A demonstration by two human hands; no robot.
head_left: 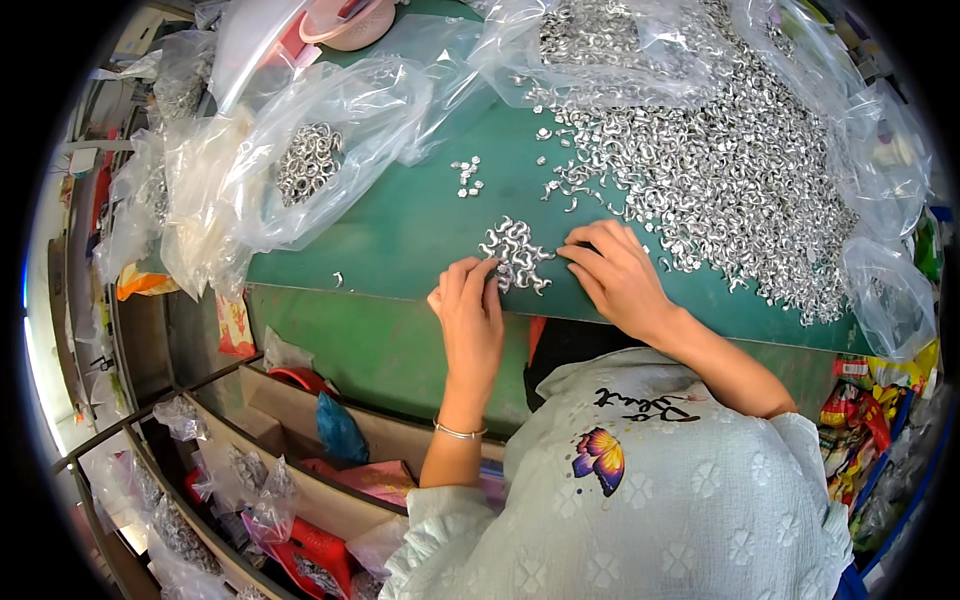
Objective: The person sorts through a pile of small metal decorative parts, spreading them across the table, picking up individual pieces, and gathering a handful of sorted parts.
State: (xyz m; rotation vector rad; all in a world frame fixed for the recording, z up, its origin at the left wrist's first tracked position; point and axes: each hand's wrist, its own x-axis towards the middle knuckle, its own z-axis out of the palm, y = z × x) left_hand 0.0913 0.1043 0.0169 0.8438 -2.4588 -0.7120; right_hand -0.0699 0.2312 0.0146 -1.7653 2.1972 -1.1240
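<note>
Clear plastic bag of metal rings (310, 160), pink bowl (350, 22) (top edge), blue bag (340, 430), snack packets (855, 410)

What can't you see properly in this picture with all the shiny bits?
- Head view: the left hand fingertips cover whichever piece of the small metal cluster they touch.
- The pieces in the big metal pile are too small to make out.
- Clear plastic bag: crinkled film blurs the rings inside.
- The right hand hides its palm side.

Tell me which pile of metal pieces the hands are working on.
The small cluster at the green table's near edge, between the left hand and right hand. The tiny group and the big heap lie farther back, untouched.
</note>
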